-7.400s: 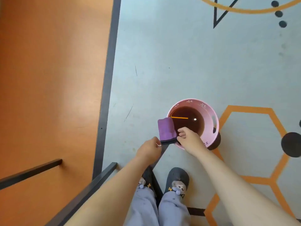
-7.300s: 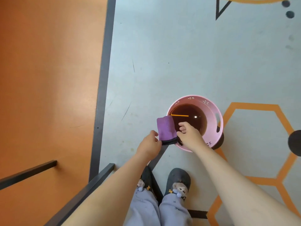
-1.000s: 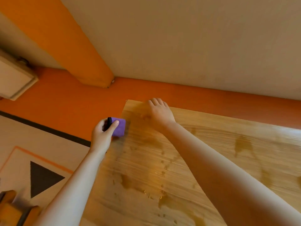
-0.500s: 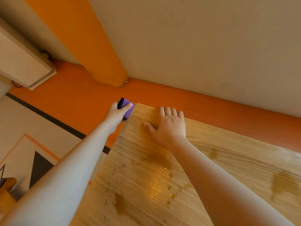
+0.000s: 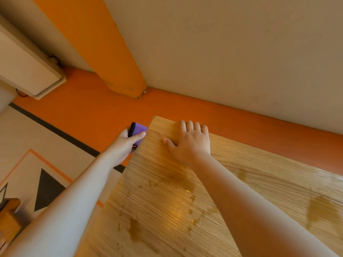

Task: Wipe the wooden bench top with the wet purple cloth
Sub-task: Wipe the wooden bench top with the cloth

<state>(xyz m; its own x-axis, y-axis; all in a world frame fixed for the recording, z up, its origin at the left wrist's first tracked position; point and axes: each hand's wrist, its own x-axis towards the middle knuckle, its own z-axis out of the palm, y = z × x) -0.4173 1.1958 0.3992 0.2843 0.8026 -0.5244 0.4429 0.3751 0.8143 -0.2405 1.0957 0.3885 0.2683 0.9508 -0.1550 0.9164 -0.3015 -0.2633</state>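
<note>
The wooden bench top (image 5: 232, 182) fills the lower right, with wet streaks and droplets on its grain. My left hand (image 5: 128, 141) grips the folded purple cloth (image 5: 139, 129), black-edged, pressed against the bench's left side edge near the far corner. Flat on the bench top close to that corner lies my right hand (image 5: 191, 141), fingers spread and holding nothing.
An orange floor strip (image 5: 92, 110) runs between the bench and the beige wall (image 5: 222, 43). An orange column (image 5: 104, 43) stands at the back. A white box (image 5: 24, 69) is fixed at the far left. The patterned floor (image 5: 33, 154) lies left of the bench.
My left hand has stayed at the bench's far left corner with the cloth, now slightly lower along the side edge. My right hand remains flat near the corner.
</note>
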